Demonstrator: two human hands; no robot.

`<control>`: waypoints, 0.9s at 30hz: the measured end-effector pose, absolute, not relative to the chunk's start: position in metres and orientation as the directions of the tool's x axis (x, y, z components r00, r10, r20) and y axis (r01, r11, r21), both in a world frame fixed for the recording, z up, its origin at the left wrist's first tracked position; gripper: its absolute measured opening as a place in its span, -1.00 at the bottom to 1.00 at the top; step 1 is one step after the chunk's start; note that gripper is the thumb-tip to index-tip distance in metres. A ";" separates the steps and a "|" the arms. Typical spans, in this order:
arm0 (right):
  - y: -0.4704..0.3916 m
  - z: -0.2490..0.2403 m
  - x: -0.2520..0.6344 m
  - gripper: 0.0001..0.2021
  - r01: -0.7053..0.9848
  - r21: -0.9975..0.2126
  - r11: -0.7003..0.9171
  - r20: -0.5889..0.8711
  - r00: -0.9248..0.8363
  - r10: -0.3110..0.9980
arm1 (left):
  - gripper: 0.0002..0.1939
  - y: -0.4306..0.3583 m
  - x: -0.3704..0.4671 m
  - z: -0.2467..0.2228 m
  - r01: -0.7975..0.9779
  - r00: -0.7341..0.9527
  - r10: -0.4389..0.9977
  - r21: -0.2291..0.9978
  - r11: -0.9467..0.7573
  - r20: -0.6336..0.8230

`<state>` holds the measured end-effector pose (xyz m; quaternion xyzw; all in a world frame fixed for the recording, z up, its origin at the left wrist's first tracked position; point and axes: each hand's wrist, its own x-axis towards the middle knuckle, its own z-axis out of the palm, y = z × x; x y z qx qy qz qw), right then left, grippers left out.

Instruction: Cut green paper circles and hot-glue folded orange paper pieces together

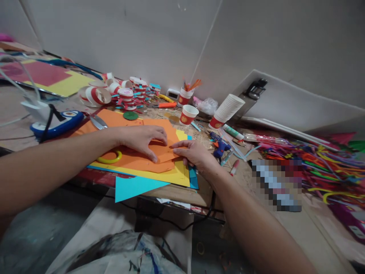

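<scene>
Orange paper [134,161] lies in overlapping pieces on yellow sheets [182,177], with blue sheets under them. My left hand [141,140] rests on the orange paper, thumb and fingers spread apart. To its right, my right hand [192,152] pinches the edge of a smaller orange piece [164,152] between thumb and fingers. Scissors with a yellow handle [110,158] lie partly under my left forearm. A turquoise paper triangle [137,187] sticks out over the table's front edge. The green disc [130,115] is behind my left hand.
Behind the paper stand a single cup [188,115], stacked cups [228,110] and a cup of sticks [185,96]. Red-and-white cup crafts [127,99] are at the back left. A blue glue gun [221,146] and colourful pipe cleaners [322,163] lie to the right.
</scene>
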<state>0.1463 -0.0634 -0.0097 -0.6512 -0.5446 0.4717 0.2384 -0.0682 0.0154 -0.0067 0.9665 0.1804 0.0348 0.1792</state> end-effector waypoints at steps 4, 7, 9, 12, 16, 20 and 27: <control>-0.064 -0.010 0.146 -0.83 0.491 -0.822 -0.290 -0.355 -0.043 0.934 | -0.37 0.014 -0.069 -0.005 0.320 0.940 0.341 0.348 -0.881 0.000; -0.064 -0.011 0.147 -0.83 0.467 -0.833 -0.295 -0.348 -0.029 0.937 | -0.37 0.013 -0.069 -0.004 0.313 0.942 0.335 0.355 -0.881 0.002; -0.064 -0.012 0.148 -0.83 0.458 -0.838 -0.298 -0.342 -0.016 0.939 | -0.38 0.013 -0.069 -0.004 0.311 0.943 0.333 0.354 -0.882 0.003; -0.062 -0.014 0.149 -0.81 0.469 -0.833 -0.293 -0.337 -0.011 0.941 | -0.36 0.014 -0.070 -0.004 0.316 0.941 0.338 0.350 -0.882 0.003; -0.062 -0.014 0.148 -0.80 0.493 -0.821 -0.290 -0.332 0.002 0.943 | -0.35 0.013 -0.069 -0.003 0.331 0.937 0.350 0.349 -0.877 -0.009; -0.065 -0.013 0.146 -0.81 0.503 -0.813 -0.293 -0.330 0.016 0.944 | -0.37 0.011 -0.069 -0.001 0.342 0.935 0.354 0.329 -0.880 -0.024; -0.064 -0.016 0.148 -0.80 0.465 -0.838 -0.287 -0.318 0.011 0.948 | -0.37 0.012 -0.068 -0.002 0.337 0.933 0.360 0.380 -0.862 -0.011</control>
